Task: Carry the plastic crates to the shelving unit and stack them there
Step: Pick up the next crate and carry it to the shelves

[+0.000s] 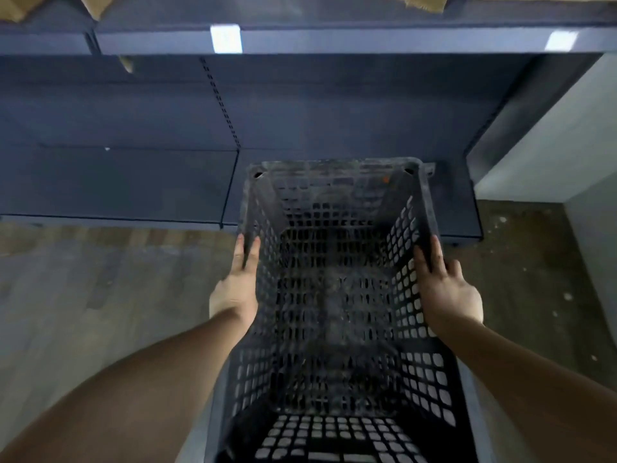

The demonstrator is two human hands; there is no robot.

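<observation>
You've got a dark perforated plastic crate [334, 295] held out in front of you, one hand on each long side, open top facing up at the camera so you're looking straight down into its grid floor. Your left hand [237, 282] sits on the left rim with the fingers lying fairly straight along the top edge, thumb side tucked on the inside of the wall, so it's more of a clamp along the rim than a fist. Your right hand [447, 285] does the same on the right rim, fingers stretched forward along the edge and the palm pressed against the outside of the wall. Both forearms run back toward you on either side of the crate. The far end of the crate reaches over the front edge of the bottom shelf [117, 182] of the dark blue shelving unit [300, 105], on the right-hand bay just past the slotted upright [222, 105]; can't tell whether that far end is actually resting on the shelf or just above it, it's kinda blurry there. The near end is out over the grey floor [83, 295]. There's a small orange mark on the crate's far inner wall. Higher up, the next shelf edge carries two white label tags [226, 38], with bits of cardboard [420, 3] showing on top. A pale wall [551, 135] stands right beside the unit's right end.
</observation>
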